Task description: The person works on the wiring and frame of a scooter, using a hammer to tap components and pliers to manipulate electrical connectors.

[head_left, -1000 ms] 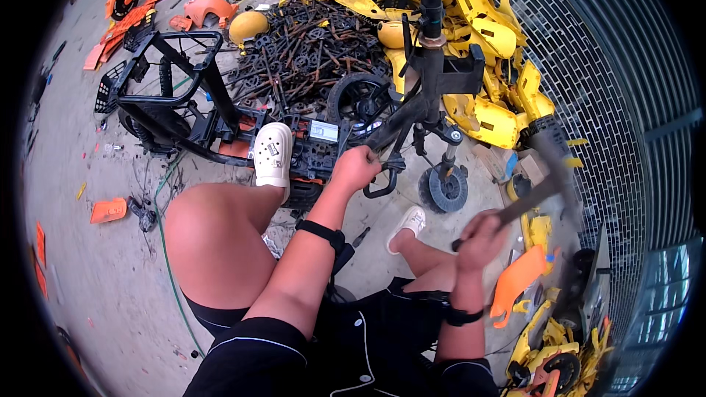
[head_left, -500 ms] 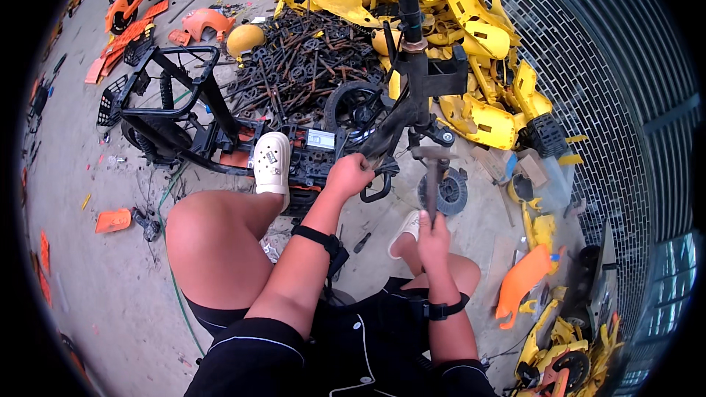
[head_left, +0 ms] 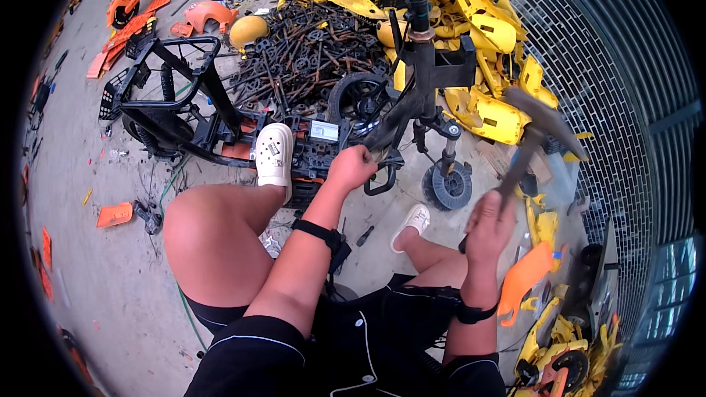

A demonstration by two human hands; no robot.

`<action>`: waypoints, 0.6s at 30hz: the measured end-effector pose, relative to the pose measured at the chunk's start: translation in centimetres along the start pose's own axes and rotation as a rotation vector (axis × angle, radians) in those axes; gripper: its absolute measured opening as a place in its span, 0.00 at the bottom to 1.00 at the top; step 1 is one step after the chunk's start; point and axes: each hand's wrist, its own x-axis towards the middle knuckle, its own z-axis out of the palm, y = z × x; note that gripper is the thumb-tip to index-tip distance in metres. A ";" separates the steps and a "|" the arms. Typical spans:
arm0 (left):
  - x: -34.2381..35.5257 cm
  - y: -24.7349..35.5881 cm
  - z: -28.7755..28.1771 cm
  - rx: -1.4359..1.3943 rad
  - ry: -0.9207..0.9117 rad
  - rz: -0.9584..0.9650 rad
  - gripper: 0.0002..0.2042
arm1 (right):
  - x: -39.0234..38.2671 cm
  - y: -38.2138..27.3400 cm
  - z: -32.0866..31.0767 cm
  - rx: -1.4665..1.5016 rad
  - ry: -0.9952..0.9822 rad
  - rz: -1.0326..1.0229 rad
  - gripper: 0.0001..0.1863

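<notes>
A stripped black scooter frame (head_left: 401,119) lies across the floor in front of me, its steering column standing upright and its rear rack to the left. My left hand (head_left: 351,169) is closed at the frame's lower front tube, just above a black loop-shaped bracket (head_left: 384,179); its fingertips are partly hidden. In my right hand (head_left: 487,228) is a hammer (head_left: 523,156), gripped by the handle and raised to the right of the frame, its head blurred. Below the column, the front fork leg (head_left: 448,148) reaches down to a grey round wheel hub (head_left: 448,186).
My shoe (head_left: 274,153) rests on the frame's footboard. Behind it are a heap of rusty metal parts (head_left: 309,51) and a pile of yellow body panels (head_left: 482,22). An orange panel (head_left: 526,279) lies at my right, near a brick wall (head_left: 581,59). A screwdriver-like tool (head_left: 365,236) lies between my feet.
My right hand has swung the hammer up and to the right, away from the fork. The left hand stays at the frame.
</notes>
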 end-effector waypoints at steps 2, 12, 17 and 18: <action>0.0 -0.2 -0.1 0.005 -0.007 0.007 0.13 | -0.2 0.5 -0.1 0.093 0.024 -0.179 0.16; 0.4 -0.1 0.3 -0.009 -0.005 0.021 0.13 | -5.4 13.7 1.1 -0.518 -0.241 0.351 0.23; 0.2 0.2 0.7 -0.004 -0.005 0.048 0.13 | -4.9 11.9 1.3 -0.488 -0.253 0.277 0.24; 0.1 0.3 0.6 -0.006 -0.002 0.055 0.13 | -4.6 11.7 1.3 -0.494 -0.265 0.273 0.24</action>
